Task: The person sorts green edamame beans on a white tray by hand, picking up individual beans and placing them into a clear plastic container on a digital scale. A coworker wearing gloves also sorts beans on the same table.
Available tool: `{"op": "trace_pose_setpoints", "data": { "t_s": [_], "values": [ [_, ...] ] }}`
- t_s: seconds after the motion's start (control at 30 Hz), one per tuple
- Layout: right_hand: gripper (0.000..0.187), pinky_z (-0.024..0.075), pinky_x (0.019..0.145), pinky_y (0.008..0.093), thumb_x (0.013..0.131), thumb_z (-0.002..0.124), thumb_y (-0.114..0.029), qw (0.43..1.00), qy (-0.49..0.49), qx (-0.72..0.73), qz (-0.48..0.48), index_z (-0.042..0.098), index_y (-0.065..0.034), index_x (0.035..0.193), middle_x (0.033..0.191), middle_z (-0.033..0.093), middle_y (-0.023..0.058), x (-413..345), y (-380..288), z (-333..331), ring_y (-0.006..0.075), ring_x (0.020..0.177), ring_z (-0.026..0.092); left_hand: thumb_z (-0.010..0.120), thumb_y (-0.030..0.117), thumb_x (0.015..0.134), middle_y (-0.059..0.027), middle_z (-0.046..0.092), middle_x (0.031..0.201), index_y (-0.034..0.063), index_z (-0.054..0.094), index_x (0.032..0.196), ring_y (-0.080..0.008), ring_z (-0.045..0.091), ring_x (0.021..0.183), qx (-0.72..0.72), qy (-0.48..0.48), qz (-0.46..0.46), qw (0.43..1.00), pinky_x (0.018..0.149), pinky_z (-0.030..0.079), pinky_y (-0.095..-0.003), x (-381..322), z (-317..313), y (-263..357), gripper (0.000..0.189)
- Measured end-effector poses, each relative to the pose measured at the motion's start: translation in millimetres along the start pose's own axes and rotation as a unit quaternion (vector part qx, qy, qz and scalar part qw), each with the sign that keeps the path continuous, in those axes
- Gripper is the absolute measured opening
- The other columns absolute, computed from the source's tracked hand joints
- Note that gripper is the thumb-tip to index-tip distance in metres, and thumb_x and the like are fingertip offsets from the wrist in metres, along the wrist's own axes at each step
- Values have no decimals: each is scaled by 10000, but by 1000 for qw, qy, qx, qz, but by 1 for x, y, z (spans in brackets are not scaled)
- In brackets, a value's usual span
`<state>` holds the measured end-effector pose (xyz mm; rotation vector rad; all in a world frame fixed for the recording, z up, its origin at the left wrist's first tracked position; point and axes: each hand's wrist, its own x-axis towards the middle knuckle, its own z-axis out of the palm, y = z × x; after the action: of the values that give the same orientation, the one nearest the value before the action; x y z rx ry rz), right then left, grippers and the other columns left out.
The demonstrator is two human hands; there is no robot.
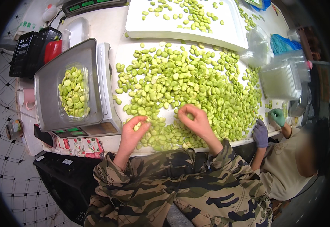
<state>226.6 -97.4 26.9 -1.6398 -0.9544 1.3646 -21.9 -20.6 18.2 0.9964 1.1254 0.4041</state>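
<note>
Shelled green broad beans (193,82) lie in a wide heap on the white tabletop. My left hand (135,130) is over the near left edge of the heap, thumb and fingertips nearly together; a pale bean shows at the fingers, but whether it is gripped I cannot tell. My right hand (194,120) hovers over the near middle, index finger and thumb curled in a ring; what lies between the tips is hidden. To the left, a clear plastic tray of beans (74,92) rests on the metal pan of a weighing scale (47,85).
Behind the heap stands a white foam tray (187,35) with scattered beans. Stacked clear containers (280,81) are at the right, near a co-worker's gloved hands (260,133). A phone (43,135), a pink mug (28,98) and black crates (25,54) are at the left.
</note>
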Motion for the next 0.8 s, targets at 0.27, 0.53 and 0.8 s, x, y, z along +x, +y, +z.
{"op": "trace_pose_setpoints", "data": {
  "t_s": [0.27,0.53,0.8],
  "values": [
    [225,505,549,354,779,732,-185,858,159,-448,-195,669,-138,990,785,589,33,19,9,12,231,723,645,720,143,837,-114,700,968,56,716,1084,-195,659,809,272,-56,82,957,762,514,-300,-10,11,19,262],
    [238,506,539,332,768,755,-201,838,184,-469,-209,704,-142,993,756,610,22,22,16,14,211,672,649,739,151,804,-88,631,802,88,708,1039,-279,636,723,444,80,272,850,623,502,-379,22,40,8,245],
    [211,394,500,248,760,773,-161,969,125,-195,-87,755,-90,958,582,519,-13,4,-1,1,94,512,499,753,167,762,-50,568,765,131,688,958,-247,625,681,580,129,310,742,552,499,-360,26,51,2,209]
  ]
}}
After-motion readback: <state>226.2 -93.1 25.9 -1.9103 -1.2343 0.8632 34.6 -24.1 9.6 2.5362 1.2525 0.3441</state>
